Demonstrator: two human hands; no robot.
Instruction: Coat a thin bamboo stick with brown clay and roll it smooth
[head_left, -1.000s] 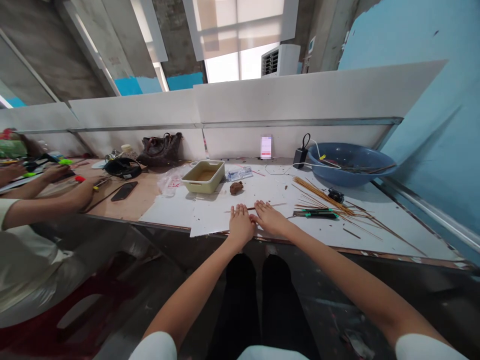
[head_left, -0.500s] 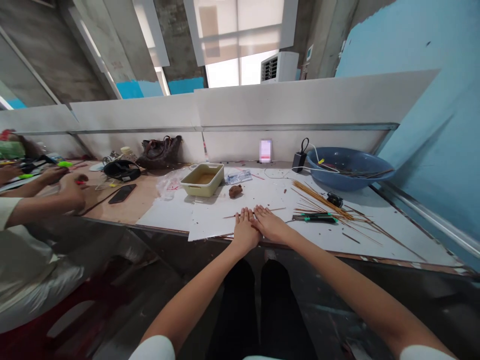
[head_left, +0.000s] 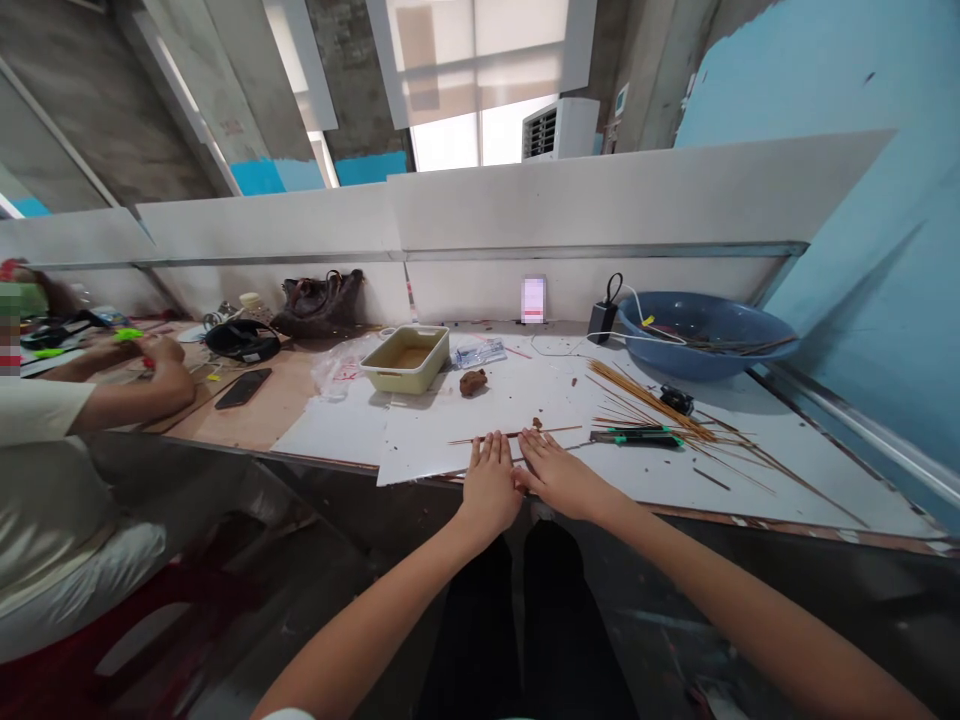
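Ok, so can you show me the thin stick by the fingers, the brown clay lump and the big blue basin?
thin wooden stick (head_left: 555, 430): head view, on its right-hand stretch.
brown clay lump (head_left: 473, 382): head view, on its middle.
blue basin (head_left: 705, 364): head view, on its outer wall.

A blue-painted wall (head_left: 817, 130) rises at 2 o'clock. At 12 o'clock, a daylit window (head_left: 450, 145) with a pale blind (head_left: 480, 60) and a white air-conditioning unit (head_left: 561, 130) stands above white partition panels (head_left: 600, 195). Dark floor (head_left: 300, 620) lies at 7 o'clock.
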